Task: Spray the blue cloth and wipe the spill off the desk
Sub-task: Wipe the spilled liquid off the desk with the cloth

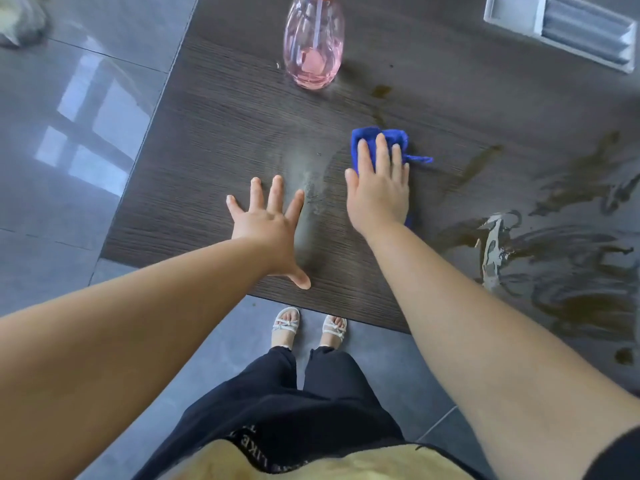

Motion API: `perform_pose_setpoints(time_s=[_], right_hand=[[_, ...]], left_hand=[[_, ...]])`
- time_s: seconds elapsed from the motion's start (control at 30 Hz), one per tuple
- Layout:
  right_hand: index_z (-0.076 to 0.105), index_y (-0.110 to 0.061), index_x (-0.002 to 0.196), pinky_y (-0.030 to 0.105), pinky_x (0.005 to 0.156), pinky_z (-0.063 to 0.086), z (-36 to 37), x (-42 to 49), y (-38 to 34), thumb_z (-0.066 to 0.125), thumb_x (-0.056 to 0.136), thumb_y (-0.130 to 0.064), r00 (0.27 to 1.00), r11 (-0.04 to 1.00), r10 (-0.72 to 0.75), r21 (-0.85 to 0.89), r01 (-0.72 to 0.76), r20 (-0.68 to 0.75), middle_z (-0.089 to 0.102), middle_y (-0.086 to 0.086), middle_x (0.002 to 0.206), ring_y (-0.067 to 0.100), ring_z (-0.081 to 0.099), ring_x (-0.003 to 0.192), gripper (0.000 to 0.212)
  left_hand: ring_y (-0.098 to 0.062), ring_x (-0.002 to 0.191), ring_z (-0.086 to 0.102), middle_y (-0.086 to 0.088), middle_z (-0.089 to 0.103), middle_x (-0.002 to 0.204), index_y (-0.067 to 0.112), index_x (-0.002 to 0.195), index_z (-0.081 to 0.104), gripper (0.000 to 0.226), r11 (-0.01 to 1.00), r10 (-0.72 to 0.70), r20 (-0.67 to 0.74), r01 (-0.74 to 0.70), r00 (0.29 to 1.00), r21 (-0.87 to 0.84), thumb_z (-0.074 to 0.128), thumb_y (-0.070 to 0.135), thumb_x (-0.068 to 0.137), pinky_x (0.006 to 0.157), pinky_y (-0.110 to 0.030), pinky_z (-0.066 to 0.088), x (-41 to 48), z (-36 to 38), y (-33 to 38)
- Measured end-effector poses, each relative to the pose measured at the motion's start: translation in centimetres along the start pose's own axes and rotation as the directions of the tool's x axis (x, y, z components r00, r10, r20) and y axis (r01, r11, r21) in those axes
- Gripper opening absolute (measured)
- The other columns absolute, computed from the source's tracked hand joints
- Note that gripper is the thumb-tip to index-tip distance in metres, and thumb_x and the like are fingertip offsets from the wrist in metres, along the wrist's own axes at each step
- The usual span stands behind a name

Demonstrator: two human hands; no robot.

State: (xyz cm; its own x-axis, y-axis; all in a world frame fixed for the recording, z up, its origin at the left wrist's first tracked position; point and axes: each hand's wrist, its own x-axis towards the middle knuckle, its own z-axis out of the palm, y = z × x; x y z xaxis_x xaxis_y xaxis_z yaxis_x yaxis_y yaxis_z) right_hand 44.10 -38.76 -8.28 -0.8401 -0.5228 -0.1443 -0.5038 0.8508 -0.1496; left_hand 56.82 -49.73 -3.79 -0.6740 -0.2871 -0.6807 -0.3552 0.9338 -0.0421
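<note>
The worktop (pixel 207 133) is dark wood-grain laminate with fine straight lines, matt where dry. The blue cloth (pixel 372 140) is a soft, nappy rag folded into a small pad with a loose corner tail poking out to the right. It lies near the middle of the worktop under the right hand (pixel 379 188), which presses it flat with straight fingers and does not curl round it. The left hand (pixel 266 226) lies open on bare wood just beside it, fingers spread, thumb close to the near edge. Between the hands is a pale, hazy damp patch (pixel 311 178). The spill (pixel 595 310) is a brown, glossy, swirled film over the right side of the worktop, with thin streaks (pixel 481 161) reaching toward the cloth. Beyond the hands stands a clear, rounded spray bottle (pixel 313 43) of pink liquid with a red top, well apart from the cloth. A white slatted grille (pixel 585 32) sits at the far right corner. The worktop's left and near edges run diagonally. Beyond them lies glossy grey tiled floor (pixel 86 133), where sandalled feet (pixel 287 323) stand. Bare wood lies open left of the left hand.
</note>
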Motion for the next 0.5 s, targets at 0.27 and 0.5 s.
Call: perform_pose_setpoints(time_s=[0.27,0.5], right_hand=[[0.044,-0.016,0.14,0.052,0.108,0.028,-0.4,-4.2,5.9,0.036,0.094,-0.027,0.901,0.9,-0.428,-0.059,0.432,0.064,0.036,0.011,0.149,0.035,0.034,0.136,0.048],[0.024,-0.019,0.149,0.045,0.116,0.009,-0.2,-0.2,-0.1,0.036,0.1,-0.032,0.995,0.996,-0.092,0.013,0.091,0.042,0.013,0.006,0.158,0.031,0.01,0.144,0.052]], left_hand=[[-0.039,0.14,-0.019,-0.011,-0.023,0.154,0.024,0.146,-0.02,0.145,1.0,0.004,-0.007,-0.004,1.0,-0.011,0.07,0.078,0.045,0.109,-0.066,0.007,-0.1,-0.1,0.0],[-0.033,0.14,0.006,-0.006,0.005,0.153,0.03,0.146,0.013,0.119,0.989,-0.048,-0.069,0.038,0.996,-0.143,0.075,0.068,0.051,0.107,-0.055,0.024,-0.2,-1.2,-0.2]])
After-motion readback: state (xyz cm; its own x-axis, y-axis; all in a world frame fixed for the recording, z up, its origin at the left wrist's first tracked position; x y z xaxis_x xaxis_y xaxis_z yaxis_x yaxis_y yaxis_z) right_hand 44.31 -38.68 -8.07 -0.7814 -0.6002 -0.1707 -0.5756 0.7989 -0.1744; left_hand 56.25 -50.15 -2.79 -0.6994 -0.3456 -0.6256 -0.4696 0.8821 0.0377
